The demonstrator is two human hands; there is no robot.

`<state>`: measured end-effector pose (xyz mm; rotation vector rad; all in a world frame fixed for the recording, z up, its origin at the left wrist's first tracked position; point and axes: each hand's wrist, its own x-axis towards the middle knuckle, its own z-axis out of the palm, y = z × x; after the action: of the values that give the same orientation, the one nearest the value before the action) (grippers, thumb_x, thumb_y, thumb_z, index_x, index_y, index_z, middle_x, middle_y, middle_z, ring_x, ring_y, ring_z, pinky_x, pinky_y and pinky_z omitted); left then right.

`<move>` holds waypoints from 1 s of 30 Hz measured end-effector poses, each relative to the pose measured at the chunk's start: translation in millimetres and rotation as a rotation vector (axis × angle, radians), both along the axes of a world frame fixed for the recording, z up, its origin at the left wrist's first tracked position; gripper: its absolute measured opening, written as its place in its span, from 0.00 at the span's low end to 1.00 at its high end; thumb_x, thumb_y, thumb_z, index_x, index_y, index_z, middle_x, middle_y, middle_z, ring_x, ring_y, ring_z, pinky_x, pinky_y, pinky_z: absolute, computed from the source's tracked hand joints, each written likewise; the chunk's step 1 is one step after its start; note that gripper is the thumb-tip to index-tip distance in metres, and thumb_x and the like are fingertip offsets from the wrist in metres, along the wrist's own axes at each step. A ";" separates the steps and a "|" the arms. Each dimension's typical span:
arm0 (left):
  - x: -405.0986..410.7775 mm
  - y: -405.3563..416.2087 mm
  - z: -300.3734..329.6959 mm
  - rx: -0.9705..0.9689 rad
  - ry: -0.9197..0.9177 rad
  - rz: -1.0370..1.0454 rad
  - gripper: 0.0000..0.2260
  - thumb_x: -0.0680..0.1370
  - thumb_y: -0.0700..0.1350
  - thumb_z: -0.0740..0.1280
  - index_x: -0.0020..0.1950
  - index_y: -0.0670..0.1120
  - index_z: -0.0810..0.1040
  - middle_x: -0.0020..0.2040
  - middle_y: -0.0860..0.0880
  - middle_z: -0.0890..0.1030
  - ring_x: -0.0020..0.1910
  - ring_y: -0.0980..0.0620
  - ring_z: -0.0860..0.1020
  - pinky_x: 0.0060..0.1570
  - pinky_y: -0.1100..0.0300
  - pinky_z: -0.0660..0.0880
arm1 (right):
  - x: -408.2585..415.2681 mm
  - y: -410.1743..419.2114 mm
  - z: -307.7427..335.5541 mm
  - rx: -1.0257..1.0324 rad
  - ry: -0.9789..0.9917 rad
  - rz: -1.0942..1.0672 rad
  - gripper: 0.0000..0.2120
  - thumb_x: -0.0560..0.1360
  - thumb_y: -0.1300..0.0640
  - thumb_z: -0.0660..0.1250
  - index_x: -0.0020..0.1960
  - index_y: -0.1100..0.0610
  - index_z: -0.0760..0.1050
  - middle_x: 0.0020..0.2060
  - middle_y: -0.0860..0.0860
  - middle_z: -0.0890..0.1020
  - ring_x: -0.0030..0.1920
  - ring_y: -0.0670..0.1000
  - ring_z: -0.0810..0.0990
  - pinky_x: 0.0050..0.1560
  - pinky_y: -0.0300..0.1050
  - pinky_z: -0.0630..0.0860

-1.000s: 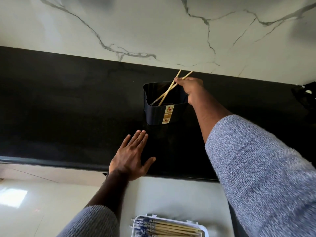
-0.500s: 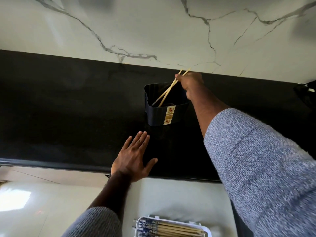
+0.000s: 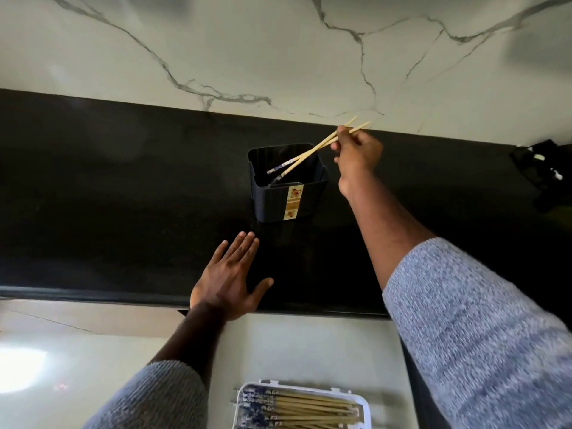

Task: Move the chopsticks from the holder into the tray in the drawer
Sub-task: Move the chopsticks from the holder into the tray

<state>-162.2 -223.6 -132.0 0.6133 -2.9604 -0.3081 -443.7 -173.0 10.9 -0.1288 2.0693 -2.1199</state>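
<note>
A dark square holder (image 3: 286, 201) with a yellow label stands on the black counter (image 3: 108, 196) near the wall. My right hand (image 3: 357, 154) pinches two wooden chopsticks (image 3: 309, 153) by their upper ends; their blue-patterned tips hang over the holder's opening. My left hand (image 3: 230, 278) rests flat on the counter in front of the holder, fingers spread. At the bottom edge a white tray (image 3: 363, 407) in the open drawer holds several chopsticks (image 3: 297, 411) lying side by side.
A white marble wall (image 3: 278, 51) rises behind the counter. A dark object (image 3: 541, 171) sits at the counter's far right. The pale drawer floor (image 3: 309, 345) lies below the counter edge, with light floor tiles to the left.
My right hand has drawn the two chopsticks up and to the right, so their tips have risen from deep in the holder to its opening. The left hand has stayed flat.
</note>
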 end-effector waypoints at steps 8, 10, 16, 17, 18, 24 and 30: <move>0.6 0.7 1.3 -0.003 -0.002 -0.004 0.39 0.78 0.70 0.48 0.82 0.47 0.50 0.82 0.50 0.48 0.80 0.55 0.42 0.79 0.53 0.42 | 22.4 56.0 -2.5 -0.403 -0.315 -0.110 0.07 0.77 0.58 0.71 0.52 0.61 0.82 0.38 0.53 0.84 0.35 0.46 0.82 0.36 0.40 0.77; 0.4 1.4 1.9 -0.001 -0.010 -0.001 0.39 0.78 0.70 0.48 0.82 0.47 0.50 0.82 0.50 0.47 0.80 0.55 0.42 0.79 0.53 0.42 | 32.7 73.4 0.2 -0.482 -0.360 -0.120 0.05 0.77 0.58 0.71 0.50 0.60 0.81 0.36 0.52 0.83 0.35 0.47 0.81 0.37 0.42 0.78; 0.3 2.3 2.2 -0.002 0.012 0.009 0.39 0.78 0.68 0.51 0.82 0.45 0.54 0.81 0.48 0.53 0.81 0.54 0.47 0.79 0.51 0.47 | 72.2 135.3 -22.9 -0.567 -0.419 -0.144 0.05 0.78 0.58 0.70 0.49 0.60 0.80 0.36 0.53 0.82 0.36 0.48 0.81 0.40 0.42 0.78; 0.7 3.3 2.2 -0.002 0.009 0.010 0.39 0.78 0.68 0.51 0.81 0.45 0.55 0.81 0.48 0.53 0.81 0.53 0.47 0.79 0.51 0.47 | 81.0 146.8 -32.8 -0.570 -0.431 -0.160 0.04 0.79 0.59 0.70 0.48 0.60 0.80 0.35 0.53 0.82 0.35 0.48 0.81 0.40 0.42 0.78; 0.2 3.4 2.7 -0.003 0.009 0.010 0.39 0.77 0.68 0.51 0.81 0.45 0.55 0.81 0.48 0.54 0.81 0.53 0.48 0.79 0.51 0.47 | 89.8 158.3 -43.0 -0.566 -0.448 -0.181 0.04 0.79 0.59 0.69 0.48 0.59 0.79 0.35 0.53 0.81 0.35 0.48 0.80 0.40 0.42 0.78; 1.2 4.3 3.0 -0.009 -0.009 0.008 0.39 0.78 0.67 0.51 0.81 0.44 0.56 0.81 0.47 0.56 0.81 0.52 0.49 0.79 0.50 0.49 | 154.0 226.1 -111.1 -0.412 -0.556 -0.257 0.05 0.80 0.57 0.68 0.46 0.55 0.78 0.32 0.49 0.81 0.34 0.46 0.80 0.41 0.41 0.79; 1.4 5.3 5.7 -0.012 -0.021 0.015 0.39 0.77 0.67 0.51 0.81 0.44 0.56 0.82 0.47 0.55 0.81 0.52 0.49 0.79 0.50 0.48 | 220.9 270.5 -157.4 -0.238 -0.656 -0.351 0.08 0.80 0.60 0.67 0.41 0.57 0.77 0.30 0.51 0.78 0.32 0.48 0.77 0.38 0.43 0.77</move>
<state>-160.9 -218.4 -126.3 0.6415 -2.9733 -0.2845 -222.8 97.4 -146.5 0.8387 1.5267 -2.1738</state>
